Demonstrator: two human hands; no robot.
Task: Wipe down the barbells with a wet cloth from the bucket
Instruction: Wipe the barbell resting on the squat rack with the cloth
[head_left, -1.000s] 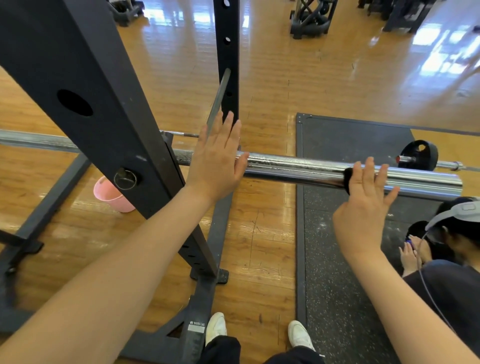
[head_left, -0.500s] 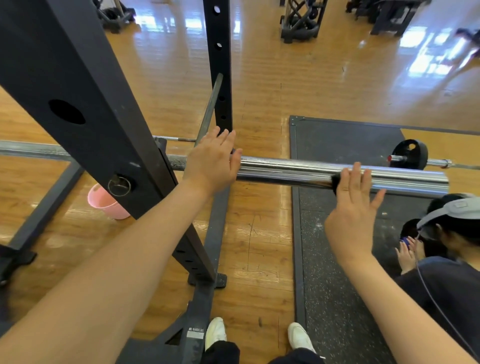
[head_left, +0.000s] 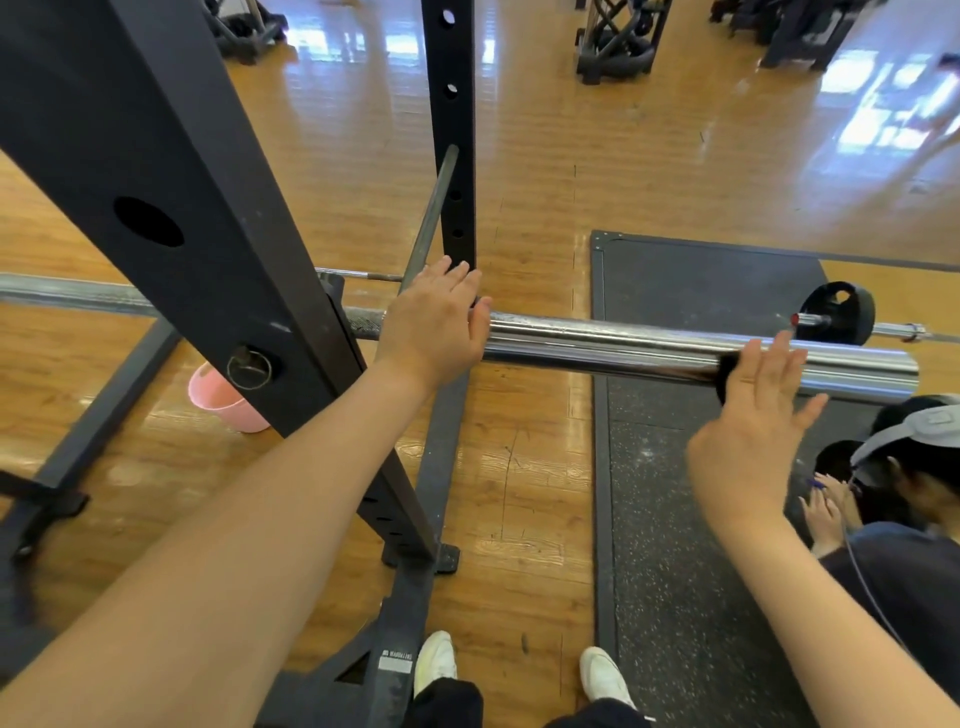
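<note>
The barbell lies across the rack. The left hand rests flat on it just beside the rack, fingers straight. The right hand, fingers spread, presses a dark cloth against the barbell's chrome sleeve. The pink bucket stands on the floor behind the rack.

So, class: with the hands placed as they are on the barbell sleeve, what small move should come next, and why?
Probably slide the right hand, pressing the dark cloth, outward along the chrome sleeve toward its free end, while the left hand steadies the bar.
</note>
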